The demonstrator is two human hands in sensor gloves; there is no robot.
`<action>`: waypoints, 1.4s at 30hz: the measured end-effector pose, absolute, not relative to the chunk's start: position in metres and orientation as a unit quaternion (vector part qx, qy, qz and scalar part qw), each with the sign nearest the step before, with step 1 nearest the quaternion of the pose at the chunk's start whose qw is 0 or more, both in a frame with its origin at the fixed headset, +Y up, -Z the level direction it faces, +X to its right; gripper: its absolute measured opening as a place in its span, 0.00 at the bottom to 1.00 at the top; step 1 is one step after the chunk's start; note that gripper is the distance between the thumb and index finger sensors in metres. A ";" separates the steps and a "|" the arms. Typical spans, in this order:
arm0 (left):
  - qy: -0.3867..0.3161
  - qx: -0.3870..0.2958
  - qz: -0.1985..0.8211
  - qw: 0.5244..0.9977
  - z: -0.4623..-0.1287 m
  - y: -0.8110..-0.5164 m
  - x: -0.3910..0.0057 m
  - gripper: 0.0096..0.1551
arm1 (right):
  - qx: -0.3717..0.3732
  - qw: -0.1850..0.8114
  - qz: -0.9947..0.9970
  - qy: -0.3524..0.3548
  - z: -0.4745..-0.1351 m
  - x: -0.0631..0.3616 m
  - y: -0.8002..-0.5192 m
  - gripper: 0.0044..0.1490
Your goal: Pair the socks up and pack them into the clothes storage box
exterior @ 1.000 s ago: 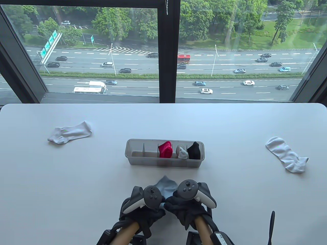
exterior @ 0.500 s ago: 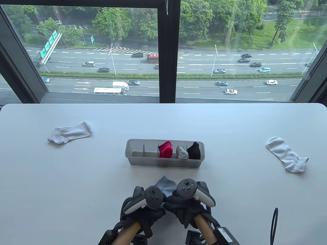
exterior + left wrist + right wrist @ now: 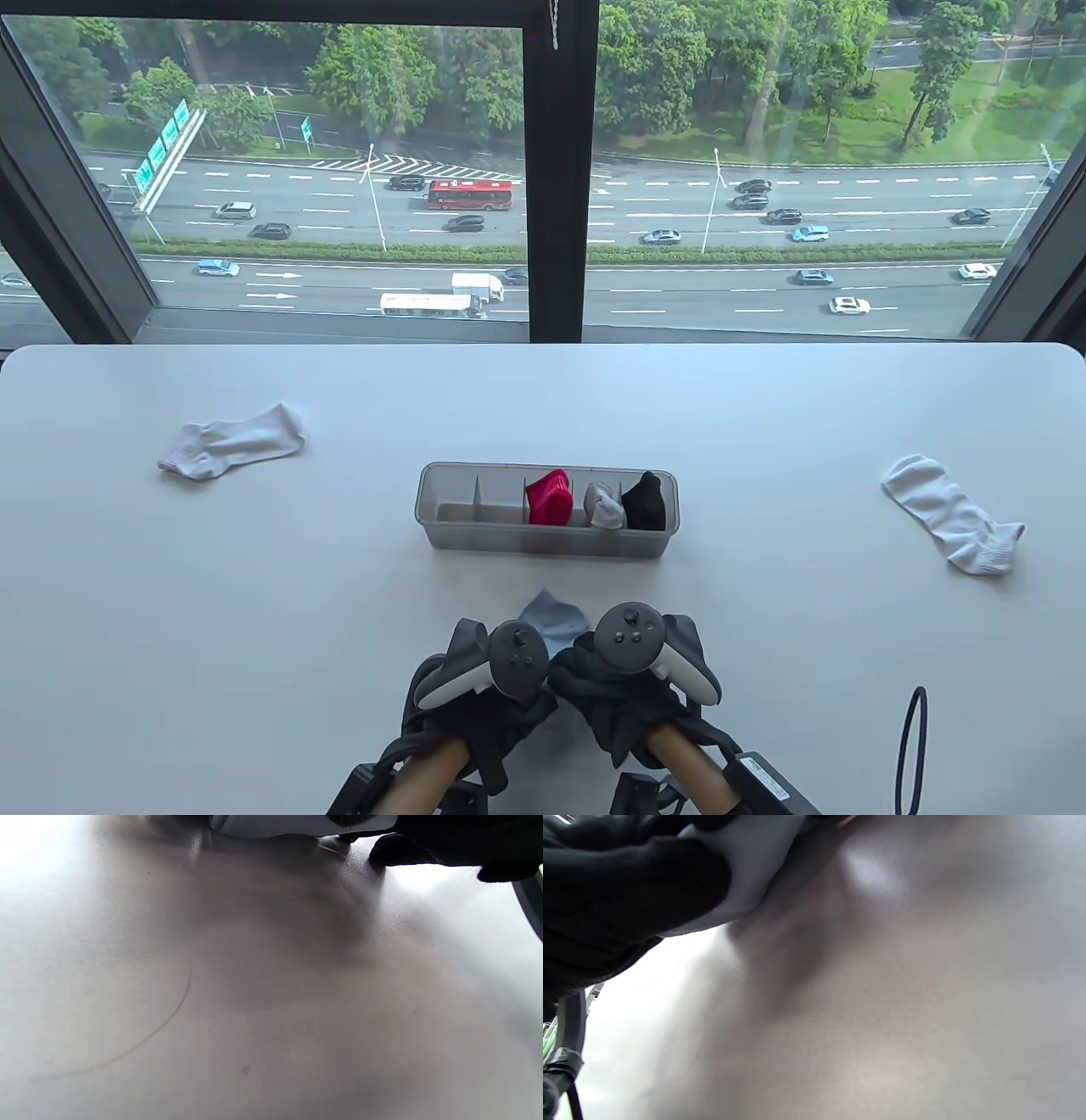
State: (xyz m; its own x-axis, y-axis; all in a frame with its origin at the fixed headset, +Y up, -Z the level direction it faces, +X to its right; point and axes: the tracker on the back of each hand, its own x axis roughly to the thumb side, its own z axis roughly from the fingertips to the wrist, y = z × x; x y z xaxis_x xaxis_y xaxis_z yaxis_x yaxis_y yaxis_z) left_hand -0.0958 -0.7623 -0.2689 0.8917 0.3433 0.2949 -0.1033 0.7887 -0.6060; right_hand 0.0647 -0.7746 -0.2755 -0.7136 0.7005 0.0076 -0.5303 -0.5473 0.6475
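A light blue-grey sock (image 3: 553, 621) lies at the near middle of the table, mostly under my two hands. My left hand (image 3: 501, 688) and right hand (image 3: 607, 683) are side by side on it, fingers curled into its near end. In the right wrist view my gloved fingers (image 3: 619, 887) grip the pale sock (image 3: 751, 870). The clear storage box (image 3: 547, 543) stands beyond it, holding a red pair (image 3: 549, 497), a grey-white pair (image 3: 606, 508) and a black pair (image 3: 646, 501). Single white socks lie far left (image 3: 233, 441) and far right (image 3: 954, 514).
The box's two left compartments (image 3: 471, 501) hold nothing. A black cable (image 3: 912, 747) loops at the near right edge. A window frame stands behind the table's far edge.
Both hands have drawn slightly toward me, rolling the blue-grey sock, so less of it shows beyond the trackers. The other socks and the box have not moved.
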 end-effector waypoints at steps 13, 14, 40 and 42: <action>-0.189 -0.256 0.147 0.936 -0.271 -0.758 -0.101 0.35 | 0.154 0.318 0.890 0.289 -0.274 0.065 -0.769 0.27; -0.192 -0.241 0.151 0.939 -0.270 -0.755 -0.101 0.34 | 0.152 0.332 0.884 0.294 -0.275 0.067 -0.769 0.27; -0.193 -0.211 0.150 0.947 -0.268 -0.746 -0.105 0.31 | 0.182 0.348 0.887 0.243 -0.269 0.066 -0.755 0.29; -0.184 -0.196 0.138 0.953 -0.267 -0.743 -0.107 0.42 | 0.175 0.365 0.876 0.261 -0.270 0.068 -0.758 0.29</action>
State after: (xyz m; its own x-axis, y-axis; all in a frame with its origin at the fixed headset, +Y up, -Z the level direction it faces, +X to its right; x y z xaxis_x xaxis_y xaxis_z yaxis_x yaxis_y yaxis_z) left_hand -0.1070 -0.7425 -0.2672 0.8943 0.3349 0.2968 -0.1906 0.8852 -0.4244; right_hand 0.0677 -0.7577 -0.2698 -0.6722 0.7312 0.1160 -0.5489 -0.5974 0.5846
